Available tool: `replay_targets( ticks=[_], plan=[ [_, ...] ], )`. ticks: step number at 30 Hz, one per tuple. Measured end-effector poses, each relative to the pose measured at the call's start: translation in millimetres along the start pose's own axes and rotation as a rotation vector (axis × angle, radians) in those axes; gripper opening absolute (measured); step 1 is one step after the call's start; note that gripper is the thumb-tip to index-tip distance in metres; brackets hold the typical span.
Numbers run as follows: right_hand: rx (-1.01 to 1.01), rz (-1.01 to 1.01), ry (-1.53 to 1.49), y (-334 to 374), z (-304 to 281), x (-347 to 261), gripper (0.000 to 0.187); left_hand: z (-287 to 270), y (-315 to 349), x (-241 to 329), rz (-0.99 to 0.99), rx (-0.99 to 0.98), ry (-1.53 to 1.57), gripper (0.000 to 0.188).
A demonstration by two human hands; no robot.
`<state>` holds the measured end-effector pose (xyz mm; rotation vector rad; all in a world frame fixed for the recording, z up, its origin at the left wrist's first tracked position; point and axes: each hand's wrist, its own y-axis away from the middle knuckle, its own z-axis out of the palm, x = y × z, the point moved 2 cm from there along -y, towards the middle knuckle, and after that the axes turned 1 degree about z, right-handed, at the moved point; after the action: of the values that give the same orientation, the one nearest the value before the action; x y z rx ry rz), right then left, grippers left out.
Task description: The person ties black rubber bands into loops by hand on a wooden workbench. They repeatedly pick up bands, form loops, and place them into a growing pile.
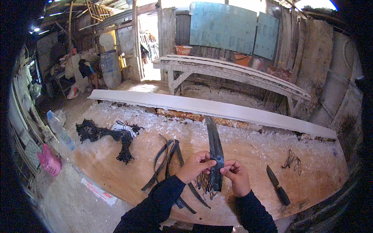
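Note:
Between my hands stands a wide, dark strip of rubber-like material (215, 139), its far end reaching toward the white board. My left hand (196, 167) pinches its left edge, and my right hand (237, 178) pinches the right edge a little lower. Behind the strip's lower part lies a bunch of thin dark strands (204, 182), partly hidden. Several long, narrow dark strips (171, 159) curl on the wooden tabletop (248, 202) left of and under my left forearm. Right of my right hand rests a knife (278, 185) with a dark handle, blade pointing away.
Dark tied bundles (93, 132) and a white cord bundle (123, 127) lie at left; thin loops (292, 160) at right. A long white molding (202, 106) borders the far edge. A bottle (58, 128) and pink bag (49, 160) stand left. Beyond are a bench (180, 72) and a bending person (88, 72).

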<state>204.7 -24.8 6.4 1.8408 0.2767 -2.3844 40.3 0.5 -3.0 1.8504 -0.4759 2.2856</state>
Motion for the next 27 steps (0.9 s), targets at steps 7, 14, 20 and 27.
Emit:
replay_targets(
  ticks=[7,14,20,27],
  plan=[
    [0.048,-0.069,0.020,-2,-2,0,0.019,1,1,0,-0.035,-0.138,0.004,0.018],
    [0.085,-0.075,0.024,-1,-4,1,0.020,0,-1,-5,0.009,-0.124,-0.026,0.022],
    [0.097,-0.083,0.013,-2,-6,-1,0.020,-2,2,4,-0.007,-0.101,0.058,0.025],
    [0.071,-0.081,-0.063,-1,-4,-2,0.020,6,5,10,-0.056,-0.146,0.041,0.026]
  ],
)
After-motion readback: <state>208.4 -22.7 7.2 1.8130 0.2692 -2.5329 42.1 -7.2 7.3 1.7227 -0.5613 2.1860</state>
